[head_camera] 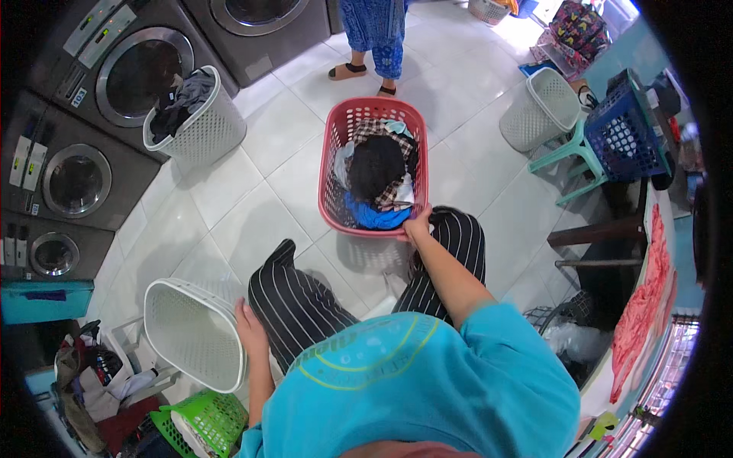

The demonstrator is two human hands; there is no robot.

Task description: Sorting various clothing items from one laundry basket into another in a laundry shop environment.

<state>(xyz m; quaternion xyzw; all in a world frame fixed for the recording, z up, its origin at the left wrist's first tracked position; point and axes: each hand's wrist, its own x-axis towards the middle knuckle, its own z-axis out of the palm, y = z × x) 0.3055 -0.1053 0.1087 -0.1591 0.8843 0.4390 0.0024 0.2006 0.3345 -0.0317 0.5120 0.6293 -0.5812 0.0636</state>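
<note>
My right hand (417,223) grips the near right corner of a red plastic laundry basket (373,232), which holds black, checked, white and bright blue clothes (375,169). To the left, my left hand (248,322) is against the rim of an empty white plastic laundry basket (192,332) that leans with its mouth towards me. Whether its fingers close on that rim cannot be told. My legs, in black striped trousers, are spread on either side below the red basket.
Front-loading machines (146,74) line the left wall, with a full white basket (200,131) before them. A person (375,40) stands beyond the red basket. At right are a white basket (521,114), a green stool (581,154) and a blue basket (615,137). A green basket (215,421) sits lower left.
</note>
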